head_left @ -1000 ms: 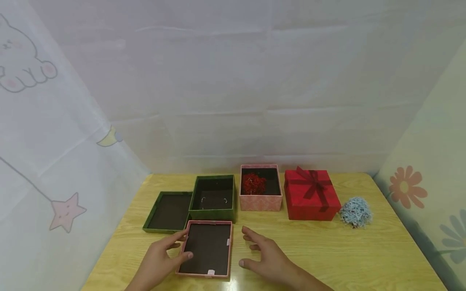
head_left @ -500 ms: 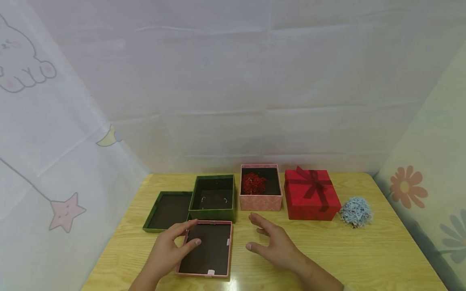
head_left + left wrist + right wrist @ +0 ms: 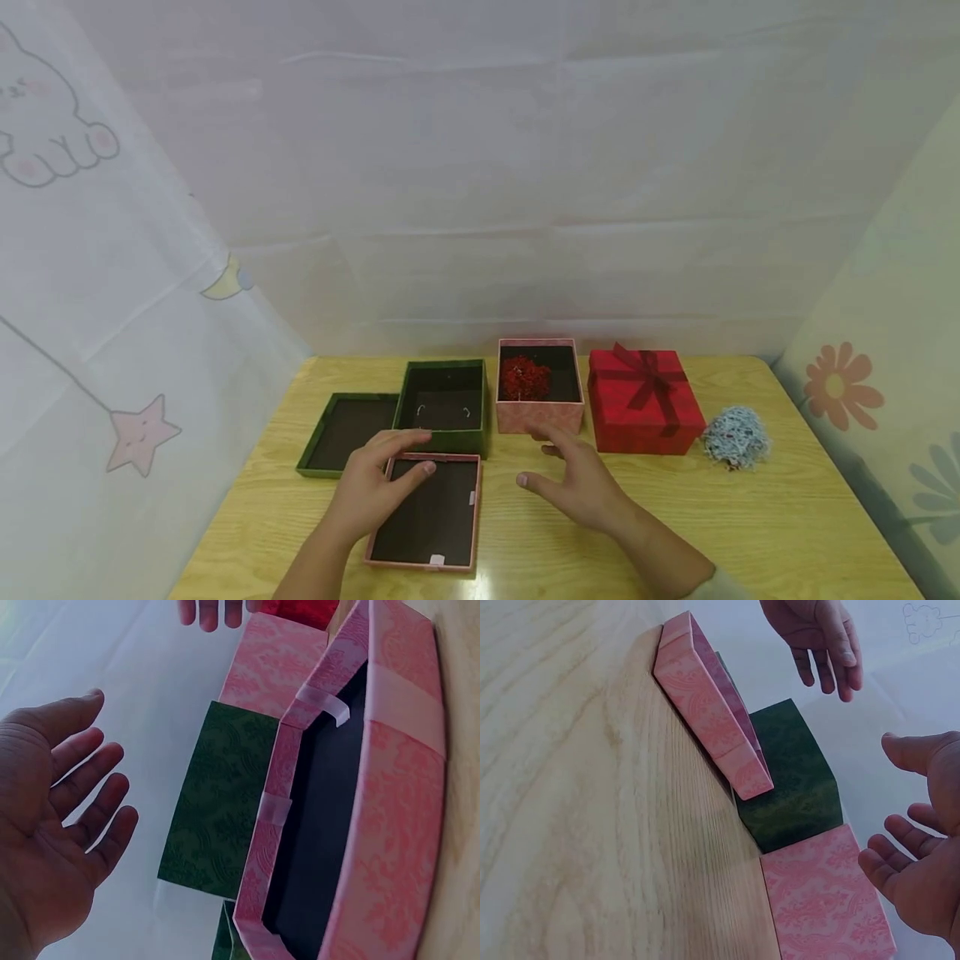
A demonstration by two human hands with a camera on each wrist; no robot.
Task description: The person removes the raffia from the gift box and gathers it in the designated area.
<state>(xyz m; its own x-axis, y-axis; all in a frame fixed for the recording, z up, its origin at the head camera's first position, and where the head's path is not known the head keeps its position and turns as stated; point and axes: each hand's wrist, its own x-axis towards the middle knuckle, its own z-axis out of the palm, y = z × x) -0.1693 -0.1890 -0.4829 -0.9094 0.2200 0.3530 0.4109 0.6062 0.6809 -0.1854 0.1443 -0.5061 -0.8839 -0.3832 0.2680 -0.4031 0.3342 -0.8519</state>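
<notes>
From my remote seat I see the left hand (image 3: pixel 370 487) above the shallow pink lid (image 3: pixel 426 521) and the right hand (image 3: pixel 583 487) to its right, the thumb well apart from the fingers on each; the lid, damask-patterned with dark lining and pale ribbon bands, lies hollow side up. Right behind it a green box (image 3: pixel 457 442) stands in the way (a green lid (image 3: pixel 330 467) lies alongside), then a pink box (image 3: pixel 542 418) holding crinkled red shreds (image 3: pixel 525 380), a ribboned red box (image 3: pixel 647 407) and pale-blue shreds (image 3: pixel 737 437). The surface (image 3: pixel 735 533) is yellowish wood grain, enclosed by creased pale cloth (image 3: pixel 480 167).
</notes>
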